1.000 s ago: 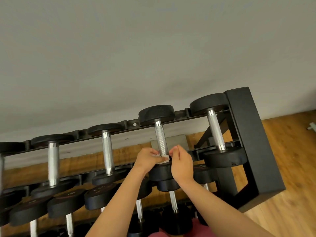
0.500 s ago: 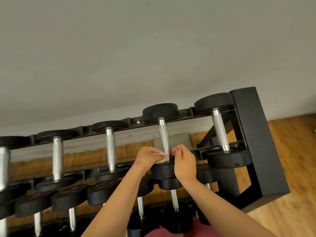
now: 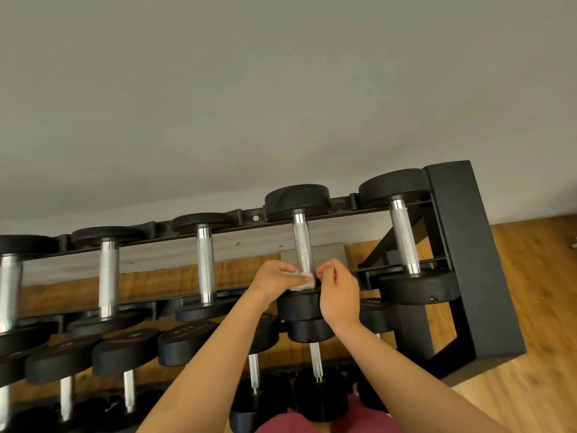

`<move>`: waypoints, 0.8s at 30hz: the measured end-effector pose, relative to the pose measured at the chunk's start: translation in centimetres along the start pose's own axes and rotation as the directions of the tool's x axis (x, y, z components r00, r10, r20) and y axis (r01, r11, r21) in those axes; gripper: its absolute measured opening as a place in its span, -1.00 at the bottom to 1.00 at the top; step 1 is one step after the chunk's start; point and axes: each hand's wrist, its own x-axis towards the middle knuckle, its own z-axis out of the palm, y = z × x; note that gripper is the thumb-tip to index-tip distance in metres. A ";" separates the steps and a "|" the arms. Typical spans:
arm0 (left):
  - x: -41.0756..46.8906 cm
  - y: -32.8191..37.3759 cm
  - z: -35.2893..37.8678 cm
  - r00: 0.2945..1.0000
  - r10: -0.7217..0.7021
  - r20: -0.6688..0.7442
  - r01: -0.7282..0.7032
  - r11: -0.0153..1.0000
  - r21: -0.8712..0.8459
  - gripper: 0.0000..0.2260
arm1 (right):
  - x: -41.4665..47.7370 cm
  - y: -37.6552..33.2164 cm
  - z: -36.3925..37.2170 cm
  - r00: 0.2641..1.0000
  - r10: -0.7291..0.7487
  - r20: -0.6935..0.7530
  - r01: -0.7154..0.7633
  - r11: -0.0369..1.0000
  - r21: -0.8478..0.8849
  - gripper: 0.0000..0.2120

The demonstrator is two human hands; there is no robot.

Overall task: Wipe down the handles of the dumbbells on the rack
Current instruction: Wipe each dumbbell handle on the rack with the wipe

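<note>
At the near end of the knurled handle (image 3: 302,245), a white wipe (image 3: 303,282) is pressed against the steel and touches the front head (image 3: 299,306). This handle is the reference for all positions below. It belongs to the dumbbell (image 3: 300,226) seated second from the right end on the top tier of the rack (image 3: 468,245), with its rear head (image 3: 296,201) at the back rail.

Left hand (image 3: 274,284): directly left of the handle. Its fingers are curled together and clamped on the wipe.

Right hand (image 3: 338,292): directly right of the handle. Its fingers are curled inward, with thumb and forefinger closed at the wipe's right edge. Whether the remaining fingers touch the wipe cannot be determined.

Upper length of the handle: bare steel, clear of both hands.

Right of the handle: the end dumbbell (image 3: 404,235), just beside the rack's side panel.

Left of the handle: the neighbouring dumbbell (image 3: 205,264) on the same tier, apart from the left hand, with two more beyond it.

Below the handle: lower-tier dumbbells (image 3: 184,339).

Behind the handle: a grey wall (image 3: 249,89).

Far right of the handle: wood flooring (image 3: 543,323).
</note>
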 end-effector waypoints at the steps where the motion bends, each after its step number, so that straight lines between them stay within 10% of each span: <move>1: 0.1 0.5 0.4 1.000 -0.010 0.017 0.010 1.000 0.012 -0.81 | 0.0 0.1 0.0 1.000 0.002 -0.001 -0.002 1.000 0.002 -0.74; 24: 0.4 -0.9 1.0 0.995 -0.012 -0.095 -0.006 0.982 -0.191 -0.73 | 0.2 0.5 0.1 1.000 0.002 -0.002 -0.002 1.000 -0.004 -0.73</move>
